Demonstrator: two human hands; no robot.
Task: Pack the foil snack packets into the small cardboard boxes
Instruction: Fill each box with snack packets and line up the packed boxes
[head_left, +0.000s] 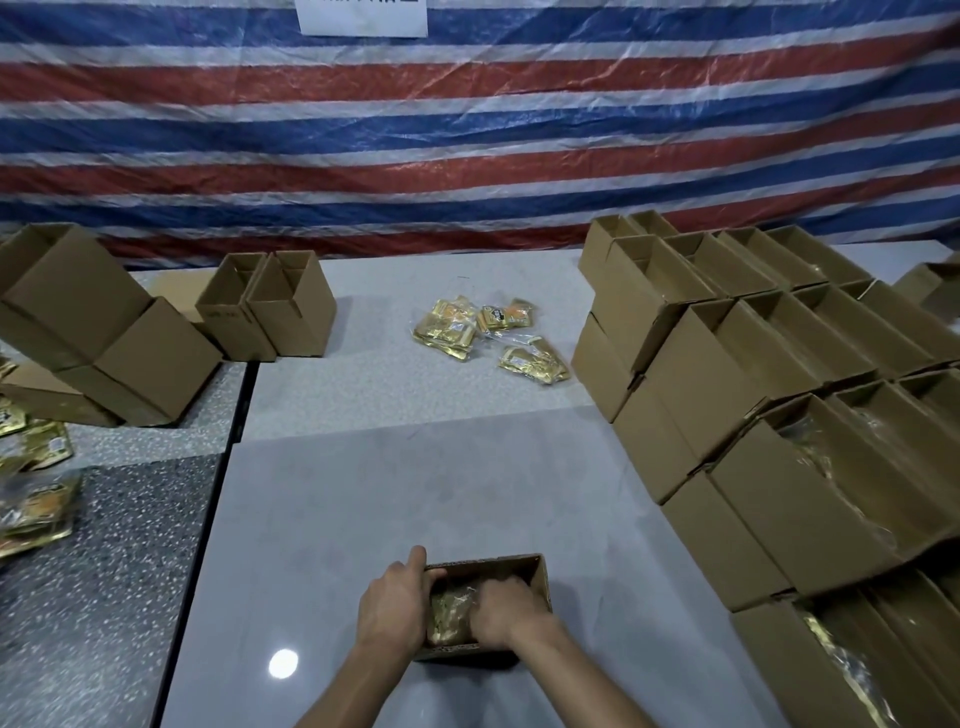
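Note:
A small open cardboard box (524, 564) sits on the grey table near me, with gold foil snack packets (451, 609) inside it. My left hand (392, 603) lies over the box's left wall, thumb outside and fingers curled into the box beside the packets. My right hand (506, 610) reaches down into the box from the right and presses on the packets; its fingertips are hidden. More foil packets (488, 332) lie loose on the table farther back.
Stacked open boxes (779, 395) holding foil packets fill the right side. Empty boxes (267, 312) stand at the back left, with tilted ones (104, 332) beside them. Further packets (36, 478) lie at the left edge. A striped tarp (467, 130) hangs behind.

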